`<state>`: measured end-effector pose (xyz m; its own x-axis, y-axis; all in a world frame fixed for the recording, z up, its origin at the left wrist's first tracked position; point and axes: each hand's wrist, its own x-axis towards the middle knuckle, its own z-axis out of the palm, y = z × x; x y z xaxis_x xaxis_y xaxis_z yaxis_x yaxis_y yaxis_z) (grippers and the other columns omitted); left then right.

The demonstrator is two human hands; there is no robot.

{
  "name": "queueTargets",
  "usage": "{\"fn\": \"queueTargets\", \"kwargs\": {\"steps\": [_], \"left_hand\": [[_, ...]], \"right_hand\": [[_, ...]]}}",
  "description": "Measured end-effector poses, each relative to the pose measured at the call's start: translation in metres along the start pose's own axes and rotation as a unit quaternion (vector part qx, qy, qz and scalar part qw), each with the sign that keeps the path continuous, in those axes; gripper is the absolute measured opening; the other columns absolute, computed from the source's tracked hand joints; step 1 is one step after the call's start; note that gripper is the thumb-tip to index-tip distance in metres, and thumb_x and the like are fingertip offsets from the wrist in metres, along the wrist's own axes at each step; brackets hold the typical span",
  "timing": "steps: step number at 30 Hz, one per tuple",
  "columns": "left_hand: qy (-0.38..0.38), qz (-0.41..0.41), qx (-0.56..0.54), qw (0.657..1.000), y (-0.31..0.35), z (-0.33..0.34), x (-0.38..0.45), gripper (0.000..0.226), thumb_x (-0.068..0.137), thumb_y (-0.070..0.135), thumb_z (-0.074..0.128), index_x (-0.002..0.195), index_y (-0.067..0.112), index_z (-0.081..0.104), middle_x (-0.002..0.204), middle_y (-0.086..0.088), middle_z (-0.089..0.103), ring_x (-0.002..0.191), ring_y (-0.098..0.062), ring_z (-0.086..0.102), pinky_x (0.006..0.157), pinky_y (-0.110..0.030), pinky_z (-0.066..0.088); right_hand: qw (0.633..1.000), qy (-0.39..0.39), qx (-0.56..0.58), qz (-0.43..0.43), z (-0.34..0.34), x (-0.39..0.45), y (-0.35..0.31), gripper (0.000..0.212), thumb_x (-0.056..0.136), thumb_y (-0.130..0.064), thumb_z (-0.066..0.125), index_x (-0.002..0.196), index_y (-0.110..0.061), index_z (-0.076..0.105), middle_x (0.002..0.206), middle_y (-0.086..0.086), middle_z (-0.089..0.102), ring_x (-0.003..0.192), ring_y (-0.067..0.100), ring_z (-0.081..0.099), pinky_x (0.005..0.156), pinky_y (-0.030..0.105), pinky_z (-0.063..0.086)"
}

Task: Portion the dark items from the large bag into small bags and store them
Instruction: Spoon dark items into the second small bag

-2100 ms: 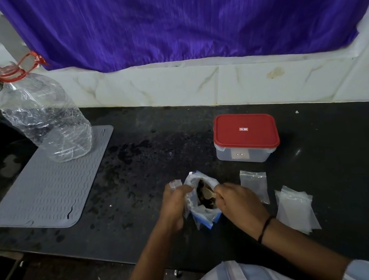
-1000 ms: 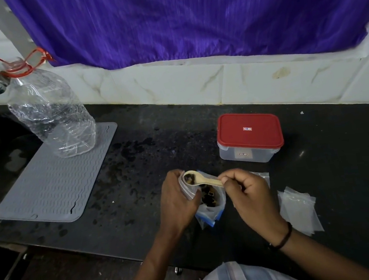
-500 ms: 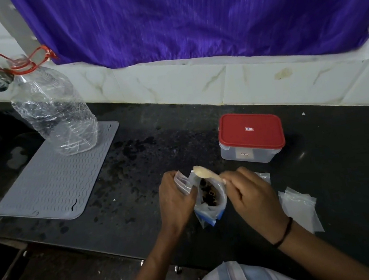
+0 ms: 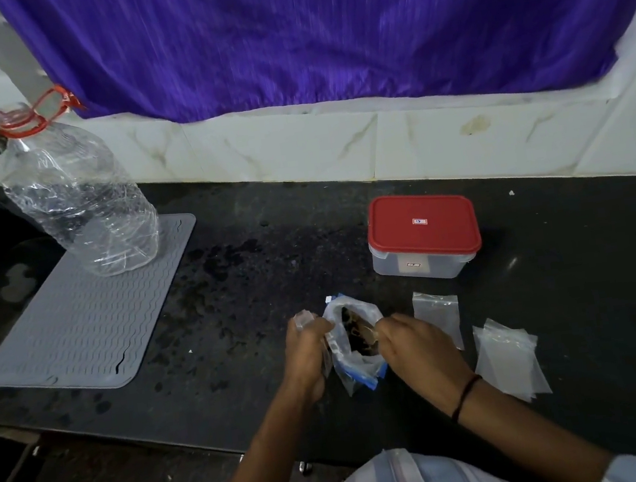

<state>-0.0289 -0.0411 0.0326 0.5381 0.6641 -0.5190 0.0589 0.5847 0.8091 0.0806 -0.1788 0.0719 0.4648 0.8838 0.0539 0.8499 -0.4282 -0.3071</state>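
Observation:
The large clear bag (image 4: 354, 361) with a blue bottom stands open on the black counter, dark items (image 4: 355, 335) showing inside. My left hand (image 4: 307, 357) grips a small clear bag (image 4: 305, 318) and steadies the large bag's left side. My right hand (image 4: 415, 349) holds a pale spoon (image 4: 364, 331) whose bowl is down inside the large bag. A single small bag (image 4: 437, 316) lies just right of my hand, and a stack of small bags (image 4: 508, 359) lies further right.
A clear box with a red lid (image 4: 424, 233) sits behind the bags. A grey ribbed mat (image 4: 76, 325) carries a big clear plastic bottle (image 4: 81, 203) at the left. The counter's front edge (image 4: 131, 435) runs near my arms.
The spoon was raised over the small bag in my left hand. It has now gone back down into the large bag.

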Motion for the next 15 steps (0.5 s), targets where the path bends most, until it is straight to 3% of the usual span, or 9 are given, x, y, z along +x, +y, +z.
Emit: {"fn": "queueTargets", "kwargs": {"steps": [3,7,10,12,15], "left_hand": [[0.002,-0.018,-0.012,1.000,-0.001,0.000,0.003,0.033,0.075,0.011,0.061,0.107,0.008,0.055,0.100,-0.018,0.062,0.092,-0.036,0.063,0.083,-0.055,0.057],[0.000,-0.027,-0.007,1.000,0.001,-0.001,0.001,0.039,0.068,0.015,0.061,0.107,0.009,0.059,0.101,-0.016,0.059,0.086,-0.030,0.061,0.067,-0.041,0.058],[-0.004,-0.039,-0.007,0.999,0.002,0.000,0.001,0.056,0.069,0.014,0.061,0.121,-0.005,0.054,0.103,-0.019,0.062,0.088,-0.031,0.065,0.068,-0.041,0.059],[-0.001,-0.041,-0.007,0.999,0.003,0.001,0.000,0.060,0.070,0.013,0.062,0.127,-0.003,0.052,0.104,-0.019,0.065,0.088,-0.030,0.067,0.066,-0.039,0.058],[-0.003,-0.033,-0.007,0.999,0.003,0.001,0.000,0.063,0.070,0.013,0.064,0.130,0.003,0.050,0.110,-0.021,0.066,0.092,-0.030,0.070,0.065,-0.038,0.058]], "right_hand": [[0.995,0.005,0.089,0.050,0.003,0.000,0.008,0.019,0.097,-0.023,0.049,0.078,-0.024,0.051,0.076,-0.007,0.050,0.071,0.010,0.051,0.063,0.025,0.041],[0.989,0.033,0.129,0.070,0.013,-0.006,0.016,0.018,0.097,-0.023,0.050,0.086,-0.019,0.062,0.077,-0.003,0.059,0.071,0.010,0.056,0.067,0.029,0.050],[0.980,0.054,0.172,0.089,0.019,-0.006,0.016,0.016,0.097,-0.020,0.052,0.094,-0.018,0.068,0.081,-0.004,0.063,0.073,0.005,0.057,0.068,0.019,0.049],[0.968,0.077,0.215,0.105,0.021,-0.006,0.017,0.015,0.096,-0.017,0.055,0.096,-0.017,0.070,0.082,-0.007,0.065,0.073,0.000,0.057,0.067,0.009,0.044],[0.953,0.080,0.264,0.127,0.021,-0.008,0.018,0.015,0.096,-0.017,0.056,0.098,-0.019,0.071,0.081,-0.010,0.065,0.073,-0.001,0.059,0.069,0.014,0.049]]}}
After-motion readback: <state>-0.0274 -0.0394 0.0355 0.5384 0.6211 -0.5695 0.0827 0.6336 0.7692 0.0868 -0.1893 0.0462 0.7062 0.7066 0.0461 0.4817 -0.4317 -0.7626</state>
